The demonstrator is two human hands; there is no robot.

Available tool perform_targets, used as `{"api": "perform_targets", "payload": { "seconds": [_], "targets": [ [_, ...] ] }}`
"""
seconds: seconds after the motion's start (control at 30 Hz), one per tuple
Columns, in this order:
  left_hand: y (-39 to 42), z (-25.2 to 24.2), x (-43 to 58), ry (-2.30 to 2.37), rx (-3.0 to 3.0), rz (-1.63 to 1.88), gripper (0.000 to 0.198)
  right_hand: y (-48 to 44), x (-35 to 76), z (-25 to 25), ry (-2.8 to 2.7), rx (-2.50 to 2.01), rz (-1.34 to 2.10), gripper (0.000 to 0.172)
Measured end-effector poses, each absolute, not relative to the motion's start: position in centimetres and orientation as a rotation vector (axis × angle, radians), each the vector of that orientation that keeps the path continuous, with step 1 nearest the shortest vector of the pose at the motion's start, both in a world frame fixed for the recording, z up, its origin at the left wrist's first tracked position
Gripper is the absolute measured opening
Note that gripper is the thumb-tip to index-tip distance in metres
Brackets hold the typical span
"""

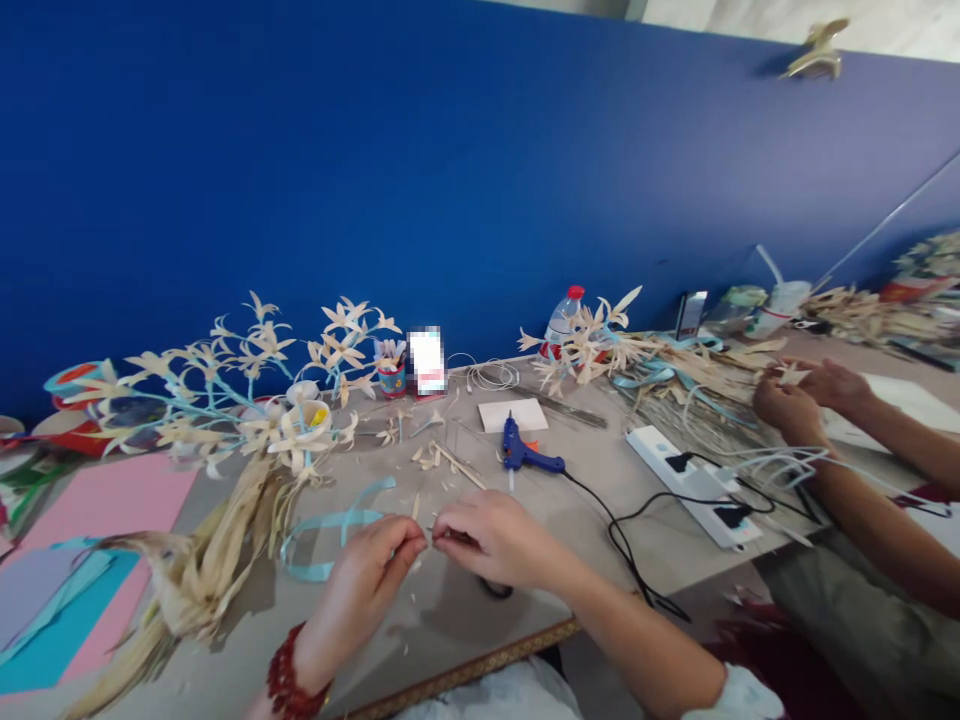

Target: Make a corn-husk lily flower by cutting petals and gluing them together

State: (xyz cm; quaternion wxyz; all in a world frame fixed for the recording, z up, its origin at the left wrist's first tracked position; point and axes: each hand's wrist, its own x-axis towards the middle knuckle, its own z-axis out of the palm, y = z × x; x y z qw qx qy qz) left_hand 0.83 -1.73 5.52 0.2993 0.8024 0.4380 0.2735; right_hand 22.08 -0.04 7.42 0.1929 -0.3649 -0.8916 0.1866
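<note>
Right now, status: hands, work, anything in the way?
Left hand, right hand: fingers pinched, tips close together. Slim pale strip at left fingertips, grip unclear. Curled light-blue ribbon beside left hand. Blue glue gun beyond right hand, likely not blocking.

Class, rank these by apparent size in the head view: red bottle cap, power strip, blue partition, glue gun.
Largest to smallest:
1. Blue partition
2. Power strip
3. Glue gun
4. Red bottle cap

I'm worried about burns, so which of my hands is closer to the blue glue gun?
Your right hand. It sits just on your side of the blue glue gun, slightly left; your left hand is farther off to the left.
</note>
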Motion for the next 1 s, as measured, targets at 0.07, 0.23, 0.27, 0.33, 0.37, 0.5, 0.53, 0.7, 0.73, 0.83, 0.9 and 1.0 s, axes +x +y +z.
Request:
{"api": "perform_targets", "payload": {
  "seconds": [0.07,0.23,0.27,0.33,0.37,0.5,0.53,0.7,0.73,0.83,0.9,1.0],
  "targets": [
    [-1.7,5.5,0.8,1.136,2.162,0.737,0.014,0.0,22.3,7.5,-2.492,-1.032,0.532,0.011],
    [-1.6,5.9,0.7,1.159,2.200,0.785,0.022,0.1,22.3,7.5,-2.480,-0.994,0.606,0.012],
    [-1.6,5.9,0.7,1.172,2.201,0.787,0.024,0.1,22.3,7.5,-2.487,-0.988,0.595,0.012],
    [-1.6,5.8,0.6,1.198,2.194,0.776,0.026,0.2,22.3,7.5,-2.504,-0.987,0.550,0.013],
    [-1.6,5.6,0.5,1.212,2.185,0.770,0.025,0.2,22.3,7.6,-2.510,-0.994,0.525,0.012],
    [-1.5,5.0,0.1,1.232,2.155,0.773,0.016,0.4,22.3,7.7,-2.494,-1.037,0.482,0.009],
    [-1.5,5.0,0.0,1.219,2.157,0.784,0.014,0.4,22.3,7.7,-2.479,-1.047,0.484,0.008],
    [-1.7,5.1,-0.2,1.244,2.146,0.792,0.019,0.4,22.3,7.7,-2.418,-1.101,0.499,0.002],
    [-1.7,5.1,-0.3,1.265,2.138,0.774,0.022,0.4,22.3,7.7,-2.418,-1.101,0.496,0.002],
    [-1.8,4.9,-0.4,1.297,2.140,0.743,0.029,0.5,22.4,7.8,-2.424,-1.081,0.496,0.006],
    [-1.8,4.8,-0.5,1.316,2.144,0.755,0.029,0.6,22.6,7.9,-2.437,-1.066,0.512,0.011],
    [-1.8,4.8,-0.7,1.343,2.132,0.768,0.027,0.7,22.7,8.1,-2.476,-1.050,0.520,0.016]
  ]
}}
